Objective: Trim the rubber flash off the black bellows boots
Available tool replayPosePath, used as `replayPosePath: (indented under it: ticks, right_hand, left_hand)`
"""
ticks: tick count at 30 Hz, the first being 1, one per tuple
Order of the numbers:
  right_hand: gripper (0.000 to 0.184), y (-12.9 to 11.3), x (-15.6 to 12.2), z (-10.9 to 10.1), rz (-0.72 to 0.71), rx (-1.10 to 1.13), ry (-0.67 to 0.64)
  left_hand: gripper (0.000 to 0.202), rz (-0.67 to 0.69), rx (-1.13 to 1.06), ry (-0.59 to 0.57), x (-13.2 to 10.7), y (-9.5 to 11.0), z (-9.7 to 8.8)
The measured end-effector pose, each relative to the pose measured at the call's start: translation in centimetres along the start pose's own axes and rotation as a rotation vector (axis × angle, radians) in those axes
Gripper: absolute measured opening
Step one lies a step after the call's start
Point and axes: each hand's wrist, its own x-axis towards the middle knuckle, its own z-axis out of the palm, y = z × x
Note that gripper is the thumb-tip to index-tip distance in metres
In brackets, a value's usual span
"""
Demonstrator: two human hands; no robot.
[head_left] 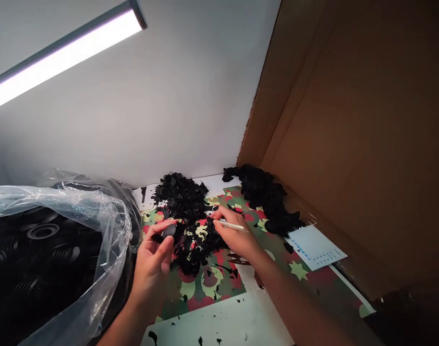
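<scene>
Between the thumb and fingers of my left hand is a small dark round piece, its flat face partly showing. My right hand grips a thin white-handled tool; its working tip is hidden by the fingers. The two hands are apart, with a heap of black shavings below and between them. A second heap of thin black scraps lies just beyond. Both hands are over a camouflage-patterned sheet in green, red and yellow.
At left, a clear plastic bag holds many black ringed round parts. Black clumps lie along a cardboard wall at right. Near them is a white printed card. A bright tube lamp hangs at upper left.
</scene>
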Motion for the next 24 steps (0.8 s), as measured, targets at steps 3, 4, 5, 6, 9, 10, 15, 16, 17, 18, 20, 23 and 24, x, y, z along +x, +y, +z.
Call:
replayPosePath:
  ticks: [3, 4, 5, 6, 9, 10, 15, 16, 17, 18, 20, 23, 24]
  right_hand:
    - [0.020, -1.2, -0.7, 0.3, -0.106, 0.258, -0.075]
    - [0.024, -1.6, -1.0, 0.5, -0.131, 0.346, -0.077]
    - [0.027, -2.0, -1.3, 0.7, -0.145, 0.413, -0.066]
    - [0.028, -2.4, -1.6, 0.8, -0.152, 0.448, -0.047]
    - [0.027, -3.2, -2.1, 1.3, -0.176, 0.477, -0.017]
    - [0.026, -3.4, -2.3, 1.5, -0.190, 0.482, -0.012]
    - [0.021, -3.4, -2.4, 2.7, -0.201, 0.547, 0.089]
    - [0.020, -3.3, -2.4, 2.8, -0.203, 0.547, 0.098]
    - [0.019, -3.1, -2.4, 2.9, -0.212, 0.536, 0.094]
    - [0.017, -3.0, -2.4, 3.0, -0.227, 0.517, 0.085]
    - [0.016, -2.9, -2.5, 3.1, -0.266, 0.461, 0.061]
    - [0.017, -3.0, -2.7, 3.2, -0.320, 0.387, 0.061]
    - [0.018, -3.1, -2.8, 3.3, -0.329, 0.370, 0.069]
  left_hand:
    - [0.055, -0.123, -0.008, -0.051, 0.4, -0.6, 0.0]
    - [0.057, -0.141, -0.008, -0.056, 0.5, -0.8, -0.1]
    - [0.057, -0.149, -0.006, -0.059, 0.6, -1.0, -0.1]
    - [0.056, -0.145, 0.000, -0.058, 0.7, -1.2, -0.1]
    - [0.053, -0.094, 0.037, -0.065, 0.6, -1.7, -0.1]
    - [0.052, -0.071, 0.052, -0.071, 0.5, -1.8, 0.0]
    - [0.049, -0.011, 0.150, -0.130, -0.1, -2.4, 0.2]
    - [0.047, 0.008, 0.220, -0.140, -0.2, -2.3, 0.2]
    - [0.047, 0.052, 0.316, -0.144, -0.2, -2.2, 0.1]
    - [0.047, 0.125, 0.430, -0.144, -0.2, -2.0, 0.1]
    - [0.042, 0.329, 0.658, -0.145, -0.1, -1.5, 0.0]
    - [0.020, 0.531, 0.838, -0.197, -0.2, -0.7, 0.1]
    - [0.016, 0.545, 0.857, -0.215, -0.3, -0.6, 0.2]
